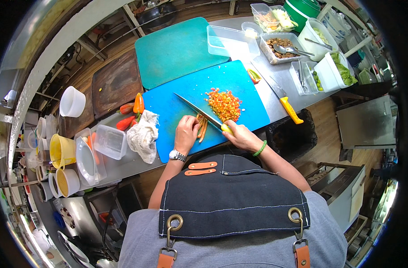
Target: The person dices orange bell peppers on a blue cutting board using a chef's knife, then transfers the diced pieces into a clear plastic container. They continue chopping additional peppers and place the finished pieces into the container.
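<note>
Left hand (186,131) holds the strips (203,128) under curled fingers at six o'clock on the blue board (255,107); right hand (243,137) is wrapped round the knife (197,109). Decent diced pile (224,104) one o'clock from them, strips look left to dice, peppers (138,104) at nine-ish sit uncut.

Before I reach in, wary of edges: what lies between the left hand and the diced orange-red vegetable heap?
Slender orange strips, then the long steel knife blade; the head view shows both.

Orange strips (203,130) bunched, slanted knife (208,117) just beside.
</note>
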A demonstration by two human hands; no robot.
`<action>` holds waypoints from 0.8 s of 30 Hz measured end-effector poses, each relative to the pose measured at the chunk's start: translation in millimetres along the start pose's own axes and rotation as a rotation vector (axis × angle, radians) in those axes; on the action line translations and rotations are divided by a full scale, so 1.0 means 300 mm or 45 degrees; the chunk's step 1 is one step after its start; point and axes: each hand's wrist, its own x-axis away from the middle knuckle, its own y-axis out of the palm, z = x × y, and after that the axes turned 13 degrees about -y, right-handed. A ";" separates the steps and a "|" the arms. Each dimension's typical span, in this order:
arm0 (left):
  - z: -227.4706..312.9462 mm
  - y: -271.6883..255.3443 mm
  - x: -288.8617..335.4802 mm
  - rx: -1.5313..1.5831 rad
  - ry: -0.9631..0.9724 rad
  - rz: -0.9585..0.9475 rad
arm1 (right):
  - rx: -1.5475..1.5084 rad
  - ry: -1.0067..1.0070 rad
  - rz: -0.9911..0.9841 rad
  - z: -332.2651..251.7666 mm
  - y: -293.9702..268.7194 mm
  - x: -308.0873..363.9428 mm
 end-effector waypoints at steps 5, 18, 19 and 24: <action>0.029 0.009 0.026 -0.137 0.051 0.031 | 0.088 -0.027 0.005 -0.053 -0.035 -0.036; 0.042 0.044 0.022 -0.094 -0.181 0.084 | 0.523 -0.070 -0.189 -0.137 -0.053 -0.086; 0.047 0.040 0.021 -0.079 -0.226 0.056 | 0.544 -0.048 -0.195 -0.147 -0.050 -0.089; 0.036 0.032 0.002 0.003 -0.294 -0.029 | 0.467 -0.166 -0.077 -0.016 0.085 -0.148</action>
